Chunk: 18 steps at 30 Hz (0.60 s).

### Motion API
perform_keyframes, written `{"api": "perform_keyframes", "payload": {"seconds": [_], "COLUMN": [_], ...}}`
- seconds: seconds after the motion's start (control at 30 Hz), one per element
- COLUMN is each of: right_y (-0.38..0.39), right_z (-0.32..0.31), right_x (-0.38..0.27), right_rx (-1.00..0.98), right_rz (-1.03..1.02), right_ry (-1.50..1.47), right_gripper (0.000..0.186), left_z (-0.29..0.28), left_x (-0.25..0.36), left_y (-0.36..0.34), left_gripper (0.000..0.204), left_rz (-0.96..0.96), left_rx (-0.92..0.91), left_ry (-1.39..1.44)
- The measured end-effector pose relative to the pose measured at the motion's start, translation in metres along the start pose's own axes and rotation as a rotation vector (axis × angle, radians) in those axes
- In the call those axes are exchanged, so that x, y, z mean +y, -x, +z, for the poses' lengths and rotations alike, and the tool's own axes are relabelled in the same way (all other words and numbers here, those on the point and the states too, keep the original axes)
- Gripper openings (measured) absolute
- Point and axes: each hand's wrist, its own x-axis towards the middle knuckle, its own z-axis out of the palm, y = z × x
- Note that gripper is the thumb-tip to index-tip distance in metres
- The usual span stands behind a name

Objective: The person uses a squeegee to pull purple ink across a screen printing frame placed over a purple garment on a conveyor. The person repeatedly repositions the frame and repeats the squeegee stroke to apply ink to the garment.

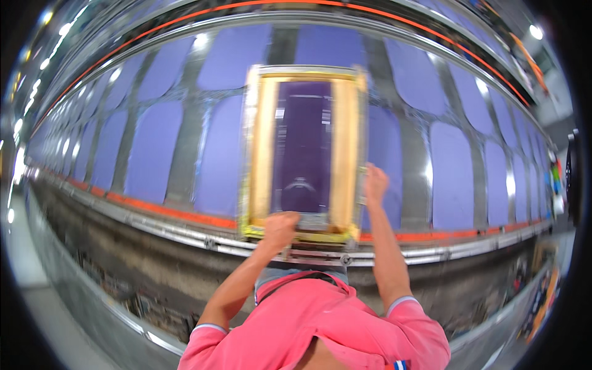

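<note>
A screen printing frame (345,154) lies over the purple panels in front of me. Its rim is pale and yellow, with amber bands along both sides of a dark purple mesh (302,142). At the near edge, left of its middle, my left hand (282,228) is closed on the frame. My right hand (375,184) is closed at the frame's right side, toward the near end. Motion blurs both hands a little, and the fingertips are partly hidden.
A long table (179,148) carries two rows of rounded purple fabric panels (154,151). An orange strip (166,210) and a metal rail (419,253) run along its near edge, close to my body. Another orange strip (296,3) follows the far side.
</note>
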Motion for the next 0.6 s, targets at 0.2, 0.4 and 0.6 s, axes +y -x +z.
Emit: {"api": "perform_keyframes", "payload": {"seconds": [0.2, 0.4, 0.6], "right_y": [0.085, 0.111, 0.108], "right_z": [0.127, 0.169, 0.179], "right_x": [-0.048, -0.07, -0.058], "right_rx": [0.042, -0.002, 0.016], "right_rz": [-0.004, 0.013, 0.074], "right_ry": [0.075, 0.106, 0.152], "right_gripper": [0.044, 0.042, 0.043], "left_z": [-0.084, -0.115, -0.098], "left_x": [-0.117, -0.173, -0.186], "left_y": [0.042, 0.066, 0.092], "left_gripper": [0.029, 0.029, 0.031], "left_rz": [-0.043, -0.04, -0.003], "left_rx": [0.014, -0.078, -0.077], "left_ry": [-0.086, -0.101, -0.11]}}
